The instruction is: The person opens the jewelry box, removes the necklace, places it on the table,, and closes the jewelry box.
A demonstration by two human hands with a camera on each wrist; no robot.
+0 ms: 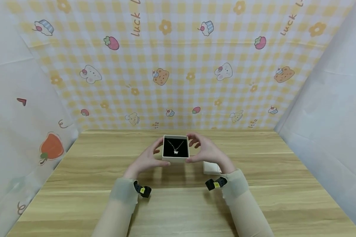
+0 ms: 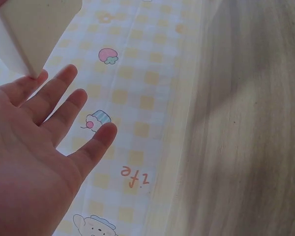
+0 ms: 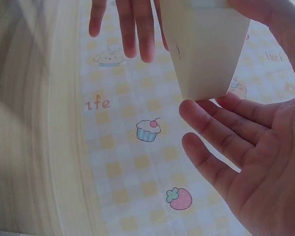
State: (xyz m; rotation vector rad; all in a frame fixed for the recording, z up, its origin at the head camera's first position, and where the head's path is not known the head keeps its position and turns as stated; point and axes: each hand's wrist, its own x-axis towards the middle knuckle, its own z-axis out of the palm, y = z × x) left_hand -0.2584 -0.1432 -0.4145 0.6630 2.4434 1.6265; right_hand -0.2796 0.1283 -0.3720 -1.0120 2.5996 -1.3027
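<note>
A small white jewelry box (image 1: 175, 160), its top uncovered, is held up above the table between both hands. Inside, a thin necklace with a small pale pendant (image 1: 176, 152) lies on a black insert (image 1: 169, 152). My left hand (image 1: 148, 158) pinches the box's left side between thumb and forefinger. On the right side my right hand (image 1: 206, 149) grips it the same way. Both wrist views show the white box (image 2: 37, 29) (image 3: 206, 54) from outside, with the remaining fingers spread beneath or beside it. The necklace is hidden there.
A white flat box piece (image 1: 211, 168), perhaps the lid, lies on the wooden table (image 1: 178, 210) under my right wrist, partly covered by it. A yellow checked cloth (image 1: 178, 56) hangs behind the table, with pale cloth at both sides.
</note>
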